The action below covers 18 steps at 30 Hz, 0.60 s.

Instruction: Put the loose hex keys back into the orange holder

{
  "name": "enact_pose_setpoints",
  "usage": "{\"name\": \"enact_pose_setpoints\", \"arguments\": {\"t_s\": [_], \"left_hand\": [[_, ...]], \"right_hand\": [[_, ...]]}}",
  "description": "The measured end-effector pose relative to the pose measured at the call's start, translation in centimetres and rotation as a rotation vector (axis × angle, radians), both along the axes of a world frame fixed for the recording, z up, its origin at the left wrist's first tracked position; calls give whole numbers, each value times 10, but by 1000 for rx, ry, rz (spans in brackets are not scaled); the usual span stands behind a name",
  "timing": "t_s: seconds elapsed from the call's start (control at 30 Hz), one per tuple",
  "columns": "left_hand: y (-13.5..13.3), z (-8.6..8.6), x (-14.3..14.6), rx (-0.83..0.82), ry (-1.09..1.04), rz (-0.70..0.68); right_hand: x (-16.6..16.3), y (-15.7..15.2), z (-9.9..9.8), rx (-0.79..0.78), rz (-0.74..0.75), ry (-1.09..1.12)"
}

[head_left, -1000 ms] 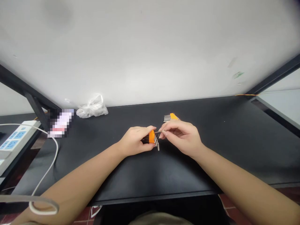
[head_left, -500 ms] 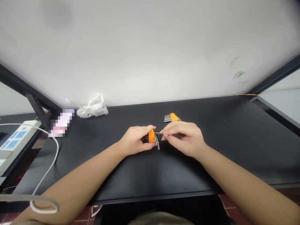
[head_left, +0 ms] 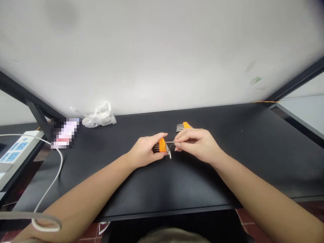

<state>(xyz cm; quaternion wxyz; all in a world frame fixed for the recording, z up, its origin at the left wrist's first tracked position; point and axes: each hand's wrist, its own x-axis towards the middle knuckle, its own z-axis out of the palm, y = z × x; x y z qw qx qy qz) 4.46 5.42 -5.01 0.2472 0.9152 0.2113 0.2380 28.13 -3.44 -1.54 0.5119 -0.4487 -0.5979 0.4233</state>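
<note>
My left hand [head_left: 145, 151] grips an orange hex key holder [head_left: 162, 145] by its edges, thumb above and fingers below. Several metal hex keys run through the holder, their bent ends sticking out on its right side. My right hand [head_left: 196, 144] pinches a thin hex key [head_left: 170, 142] between thumb and fingertips. This key's left end reaches the upper part of the holder; whether it sits inside a hole I cannot tell. A small dark bent key end shows just under it, by my right fingertips. Behind my right hand lies a second orange hex key holder [head_left: 186, 125] with several keys.
A crumpled clear plastic bag [head_left: 99, 116] lies against the white wall on the black table [head_left: 141, 199]. At the left are a blurred-out flat item [head_left: 66, 133], a white power strip [head_left: 19, 148] and a white cable [head_left: 57, 175]. Black frame bars rise on both sides.
The holder in my left hand has turned slightly, and its keys' bent ends sit a little higher. My right hand has shifted slightly left and up, still pinching the thin key.
</note>
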Motion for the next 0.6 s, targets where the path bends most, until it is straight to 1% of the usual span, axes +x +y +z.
{"name": "enact_pose_setpoints", "arguments": {"t_s": [0.13,0.3,0.37,0.47,0.53,0.6], "left_hand": [[0,0,-1,-21,-26,-13],[0,-1,0,-45,-77,-57],[-2,-1,1,-47,-78,-84],[-4,1,3,0,-36,-113],[-4,1,3,36,-31,-105],[-2,-1,3,34,-53,-88]], "right_hand": [[8,2,0,21,35,-60],[17,6,0,230,90,-278],[15,8,-2,253,143,-323],[10,10,-8,195,200,-335],[6,10,-11,112,197,-293],[5,9,-12,12,203,-225]]}}
